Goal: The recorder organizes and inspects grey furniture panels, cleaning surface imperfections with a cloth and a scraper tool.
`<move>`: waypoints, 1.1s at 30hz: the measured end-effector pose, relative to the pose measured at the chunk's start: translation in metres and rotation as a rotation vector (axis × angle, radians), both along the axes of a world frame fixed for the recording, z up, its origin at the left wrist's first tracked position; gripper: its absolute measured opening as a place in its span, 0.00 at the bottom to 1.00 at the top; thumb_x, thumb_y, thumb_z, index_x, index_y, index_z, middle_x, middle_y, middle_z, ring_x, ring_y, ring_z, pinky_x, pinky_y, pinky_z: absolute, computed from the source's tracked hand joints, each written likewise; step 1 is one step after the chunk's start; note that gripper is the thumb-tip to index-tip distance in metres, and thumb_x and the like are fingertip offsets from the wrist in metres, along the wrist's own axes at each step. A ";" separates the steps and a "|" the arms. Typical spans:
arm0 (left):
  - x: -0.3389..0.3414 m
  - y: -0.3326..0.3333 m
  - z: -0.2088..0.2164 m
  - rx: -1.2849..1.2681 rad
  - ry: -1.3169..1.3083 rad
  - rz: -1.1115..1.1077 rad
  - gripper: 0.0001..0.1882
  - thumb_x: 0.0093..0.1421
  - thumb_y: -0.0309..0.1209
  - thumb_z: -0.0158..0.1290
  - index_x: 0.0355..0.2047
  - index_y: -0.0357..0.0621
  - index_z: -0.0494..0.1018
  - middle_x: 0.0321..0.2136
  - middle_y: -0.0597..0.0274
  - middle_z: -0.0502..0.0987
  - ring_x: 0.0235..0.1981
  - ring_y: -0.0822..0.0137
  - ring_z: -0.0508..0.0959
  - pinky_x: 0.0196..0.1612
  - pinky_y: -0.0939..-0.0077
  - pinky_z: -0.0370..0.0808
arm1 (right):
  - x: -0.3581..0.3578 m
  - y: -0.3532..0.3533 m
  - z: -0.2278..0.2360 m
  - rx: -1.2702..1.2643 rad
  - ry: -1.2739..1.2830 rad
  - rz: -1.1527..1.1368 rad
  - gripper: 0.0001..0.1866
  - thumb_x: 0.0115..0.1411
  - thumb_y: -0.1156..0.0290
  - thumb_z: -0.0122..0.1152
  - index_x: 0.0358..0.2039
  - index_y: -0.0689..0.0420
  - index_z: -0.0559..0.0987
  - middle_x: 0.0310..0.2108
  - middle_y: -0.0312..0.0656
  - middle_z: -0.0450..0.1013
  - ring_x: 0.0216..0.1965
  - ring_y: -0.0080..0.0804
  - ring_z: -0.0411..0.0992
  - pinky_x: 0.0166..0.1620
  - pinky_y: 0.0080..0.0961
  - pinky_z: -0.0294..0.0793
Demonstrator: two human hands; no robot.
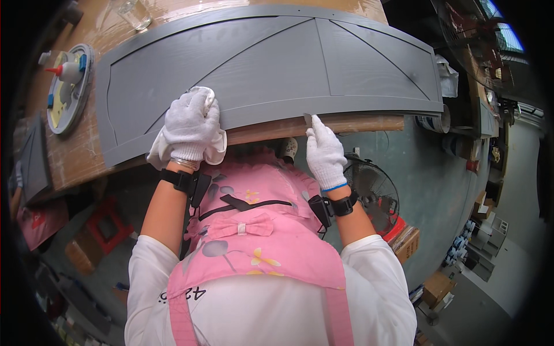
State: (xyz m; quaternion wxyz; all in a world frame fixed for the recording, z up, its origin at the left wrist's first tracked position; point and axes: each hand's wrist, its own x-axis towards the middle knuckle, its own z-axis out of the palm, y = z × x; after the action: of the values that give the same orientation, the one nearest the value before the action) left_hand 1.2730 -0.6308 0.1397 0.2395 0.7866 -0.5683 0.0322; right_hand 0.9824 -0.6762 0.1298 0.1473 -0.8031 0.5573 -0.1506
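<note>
A long grey door panel point(259, 69) with raised borders and diagonal grooves lies flat across the table in front of me. Near its front edge, left of the middle, my left hand point(190, 124) in a white knit glove is closed on a bunched white cloth point(217, 149) that rests on the panel. My right hand point(325, 151), gloved too, is at the front edge right of the middle. Its fingers are closed on a small thin grey flat piece point(308, 119) by the edge; I cannot tell whether that is a blade or sandpaper.
On the table point(75, 155) at left stands a round lid point(86, 86) with a red-tipped white bottle point(69, 72). A glass jar point(134, 14) is at the back. A floor fan point(375, 196) stands right of my right forearm. Another person's pink clothing point(43, 222) shows at far left.
</note>
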 end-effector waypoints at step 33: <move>0.002 0.001 0.003 -0.015 0.035 -0.038 0.13 0.53 0.39 0.59 0.38 0.50 0.77 0.34 0.58 0.78 0.36 0.53 0.77 0.39 0.58 0.74 | 0.022 0.018 -0.006 0.066 -0.103 -0.049 0.24 0.62 0.66 0.53 0.59 0.51 0.69 0.41 0.49 0.75 0.38 0.52 0.75 0.40 0.45 0.76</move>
State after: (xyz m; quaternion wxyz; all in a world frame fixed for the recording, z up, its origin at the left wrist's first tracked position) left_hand 1.2747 -0.6295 0.1422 0.2559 0.7744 -0.5784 0.0179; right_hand 1.0040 -0.6585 0.1240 0.1983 -0.7751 0.5733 -0.1767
